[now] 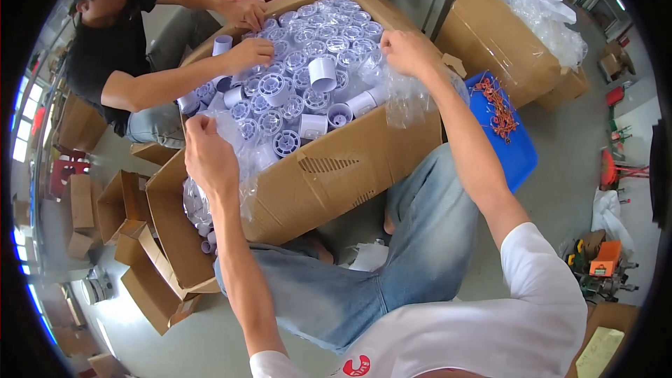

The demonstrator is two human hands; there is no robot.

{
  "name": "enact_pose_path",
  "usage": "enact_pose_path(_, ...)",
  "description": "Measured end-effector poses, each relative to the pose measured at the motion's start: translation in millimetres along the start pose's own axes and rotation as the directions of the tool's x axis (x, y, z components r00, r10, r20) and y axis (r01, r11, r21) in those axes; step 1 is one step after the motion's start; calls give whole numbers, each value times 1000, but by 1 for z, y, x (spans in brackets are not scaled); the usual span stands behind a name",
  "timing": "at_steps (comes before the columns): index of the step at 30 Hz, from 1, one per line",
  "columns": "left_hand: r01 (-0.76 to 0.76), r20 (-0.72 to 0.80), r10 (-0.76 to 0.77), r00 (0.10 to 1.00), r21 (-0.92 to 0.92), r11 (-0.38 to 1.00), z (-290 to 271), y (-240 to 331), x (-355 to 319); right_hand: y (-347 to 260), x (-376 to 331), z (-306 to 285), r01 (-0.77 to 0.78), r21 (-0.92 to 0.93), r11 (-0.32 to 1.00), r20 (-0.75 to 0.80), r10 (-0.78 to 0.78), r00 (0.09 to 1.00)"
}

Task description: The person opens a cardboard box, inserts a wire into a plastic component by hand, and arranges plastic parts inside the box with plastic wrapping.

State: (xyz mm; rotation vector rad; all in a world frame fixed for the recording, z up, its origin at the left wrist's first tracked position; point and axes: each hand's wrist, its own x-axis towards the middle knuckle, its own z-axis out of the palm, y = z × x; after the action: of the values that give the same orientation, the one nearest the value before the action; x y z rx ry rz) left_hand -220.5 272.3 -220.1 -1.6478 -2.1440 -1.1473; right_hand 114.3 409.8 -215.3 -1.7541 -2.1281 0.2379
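A big cardboard box (329, 175) in front of me is full of pale lilac plastic fittings (323, 75), short round cups with slotted ends, many of them under clear film. My left hand (208, 154) is closed in a pinch at the near left corner, on the edge of a clear plastic bag (246, 157) that lines the box. At the right side, my right hand (407, 53) also pinches the bag, and loose film hangs below it over the rim. The fingertips of both hands are partly hidden.
Across the box at the left, a seated person in black (105, 56) has both hands over the fittings. A blue tray (514, 157) with orange-red pieces stands right, below a carton of plastic wrap (500, 31). Open cartons (168, 224) lie left; another holds bagged fittings.
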Motion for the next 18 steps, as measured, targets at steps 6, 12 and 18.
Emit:
enact_pose_path(6, -72, -390, -107, 915, -417, 906, -11, -23, 9, 44, 8, 26, -55, 131, 990, 221, 25, 975)
enact_pose_path(12, 125, -190, -549, 814, -866, 485, -64, -113, 9, 45, 13, 33, 7, 5, 1000, 209, -8, 978)
enact_pose_path(18, 601, 250, -547, 799, -306, 738, -65, -137, 7, 24, 0, -16, -70, 144, 987, -271, 107, 956)
